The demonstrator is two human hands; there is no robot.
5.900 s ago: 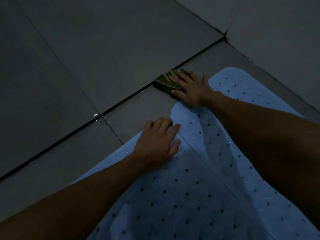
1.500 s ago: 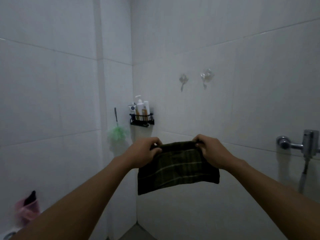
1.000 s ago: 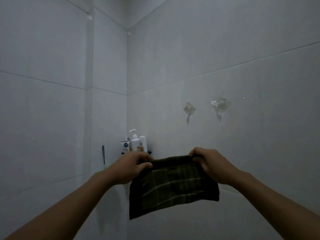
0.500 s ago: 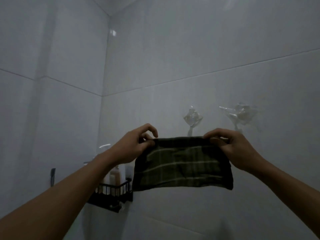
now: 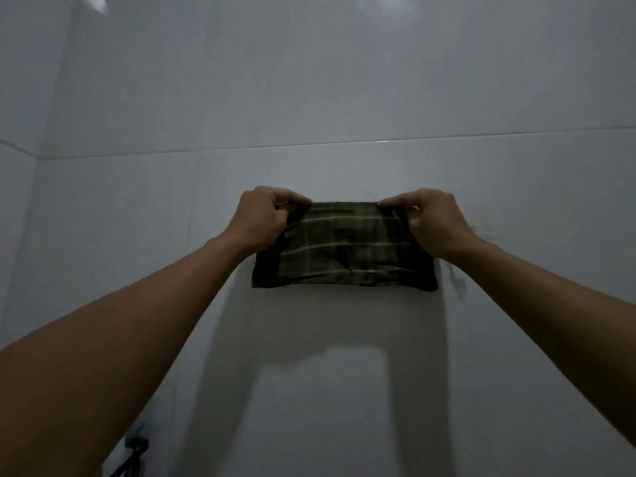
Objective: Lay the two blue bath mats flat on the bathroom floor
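Note:
A dark green checked cloth (image 5: 344, 251) hangs spread out in front of the white tiled wall (image 5: 327, 98), at arm's length and about head height. My left hand (image 5: 263, 218) pinches its top left corner. My right hand (image 5: 435, 222) pinches its top right corner. The cloth covers the spot where the two wall hooks were; the hooks are hidden behind it and my right hand. The two blue bath mats are out of view below the frame.
The black wire corner of the wall caddy (image 5: 132, 456) shows at the bottom left. A tile joint runs level across the wall above my hands.
My view has tilted up and nearer the wall. Both hands lifted the cloth higher and against the wall, over the two hooks. The floor and mats left the view earlier.

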